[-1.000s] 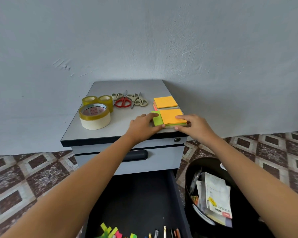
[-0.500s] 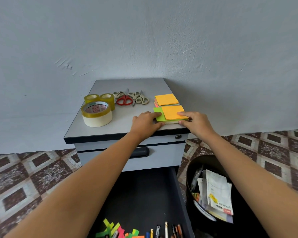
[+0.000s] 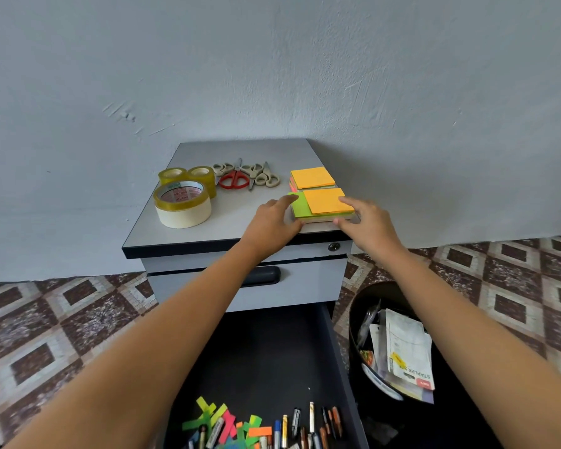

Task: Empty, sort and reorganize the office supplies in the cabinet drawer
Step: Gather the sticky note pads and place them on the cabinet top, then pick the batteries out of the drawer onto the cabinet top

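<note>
A stack of sticky-note pads (image 3: pixel 324 204), orange on top of green, lies at the front right of the cabinet top (image 3: pixel 240 150). My left hand (image 3: pixel 272 223) touches its left side with index finger and thumb stretched along the edge. My right hand (image 3: pixel 368 222) touches its right side, index finger on the orange top and thumb at the front corner. A second orange-topped pad stack (image 3: pixel 312 178) sits just behind. The open drawer (image 3: pixel 272 351) below holds pens, markers and coloured paper flags (image 3: pixel 240 427) at its near end.
On the cabinet's left stand a large tape roll (image 3: pixel 182 207) and two small yellow rolls (image 3: pixel 172 175). Several scissors (image 3: pixel 240 177) lie in the middle. A black bin (image 3: pixel 363 306) with papers and stapler packaging (image 3: pixel 408 351) stands on the patterned floor at the right.
Both hands stay at the pad stack, which has barely shifted on the cabinet. My left fingers have spread out along its edge. The view has tilted down, showing more of the drawer.
</note>
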Action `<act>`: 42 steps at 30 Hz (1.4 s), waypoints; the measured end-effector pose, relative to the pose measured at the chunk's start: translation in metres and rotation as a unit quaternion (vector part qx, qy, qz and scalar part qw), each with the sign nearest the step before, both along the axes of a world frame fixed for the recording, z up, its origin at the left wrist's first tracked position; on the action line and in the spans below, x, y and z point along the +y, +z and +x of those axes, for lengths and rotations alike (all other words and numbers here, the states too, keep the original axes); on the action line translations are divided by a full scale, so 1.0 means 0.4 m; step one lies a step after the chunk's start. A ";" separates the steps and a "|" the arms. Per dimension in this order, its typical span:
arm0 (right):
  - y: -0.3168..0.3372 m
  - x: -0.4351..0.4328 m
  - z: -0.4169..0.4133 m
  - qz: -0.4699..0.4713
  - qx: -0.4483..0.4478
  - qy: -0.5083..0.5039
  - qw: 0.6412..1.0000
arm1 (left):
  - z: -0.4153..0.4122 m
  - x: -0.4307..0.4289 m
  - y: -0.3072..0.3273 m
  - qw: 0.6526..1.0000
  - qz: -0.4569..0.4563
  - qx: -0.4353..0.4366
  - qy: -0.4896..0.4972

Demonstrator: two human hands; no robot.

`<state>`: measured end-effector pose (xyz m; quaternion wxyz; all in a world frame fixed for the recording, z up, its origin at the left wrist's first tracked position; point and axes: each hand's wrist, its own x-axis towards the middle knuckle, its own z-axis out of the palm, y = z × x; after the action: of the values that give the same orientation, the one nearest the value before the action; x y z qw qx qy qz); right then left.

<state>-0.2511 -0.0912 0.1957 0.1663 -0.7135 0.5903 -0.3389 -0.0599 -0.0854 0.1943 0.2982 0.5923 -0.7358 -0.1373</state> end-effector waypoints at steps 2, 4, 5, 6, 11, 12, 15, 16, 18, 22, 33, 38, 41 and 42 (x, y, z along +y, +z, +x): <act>-0.006 0.028 0.014 -0.025 -0.007 -0.002 1.000 | 0.009 0.033 -0.005 1.000 -0.019 0.017 -0.004; -0.016 0.063 0.039 -0.046 -0.018 0.002 0.999 | 0.019 0.074 -0.014 0.999 -0.044 0.031 -0.005; -0.020 0.080 0.053 -0.056 -0.023 0.006 0.998 | 0.023 0.096 -0.017 0.998 -0.059 0.039 -0.003; -0.028 0.099 0.068 -0.065 -0.026 0.011 0.998 | 0.028 0.120 -0.025 0.996 -0.071 0.049 0.003; -0.090 0.201 0.143 -0.061 -0.036 0.072 0.995 | 0.075 0.236 -0.089 0.995 -0.073 0.069 0.015; -0.109 0.219 0.154 -0.050 -0.038 0.083 0.995 | 0.088 0.256 -0.108 0.996 -0.065 0.065 0.016; -0.179 0.270 0.183 -0.007 -0.030 0.110 0.994 | 0.130 0.314 -0.172 0.999 -0.014 0.042 0.014; -0.206 0.285 0.191 0.010 -0.021 0.117 0.993 | 0.145 0.333 -0.197 0.999 0.011 0.034 0.015; -0.255 0.309 0.203 0.043 -0.001 0.131 0.990 | 0.172 0.364 -0.244 0.998 0.054 0.020 0.021; -0.350 0.345 0.220 0.116 0.035 0.162 0.979 | 0.210 0.415 -0.334 0.992 0.125 -0.010 0.026; -0.558 0.376 0.204 0.338 0.180 0.232 0.894 | 0.229 0.462 -0.560 0.939 0.337 -0.070 0.012; -0.598 0.369 0.192 0.362 0.258 0.277 0.852 | 0.235 0.459 -0.633 0.927 0.358 -0.110 0.037; -0.617 0.368 0.197 0.353 0.325 0.325 0.815 | 0.236 0.459 -0.662 0.925 0.349 -0.131 0.068; -0.620 0.369 0.200 0.340 0.349 0.335 0.806 | 0.236 0.459 -0.669 0.925 0.347 -0.133 0.078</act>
<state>-0.1711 0.0562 -0.0523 0.2845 -0.8349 0.4100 0.2323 0.0346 0.0980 -0.0733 -0.0175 0.7269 -0.6267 -0.2805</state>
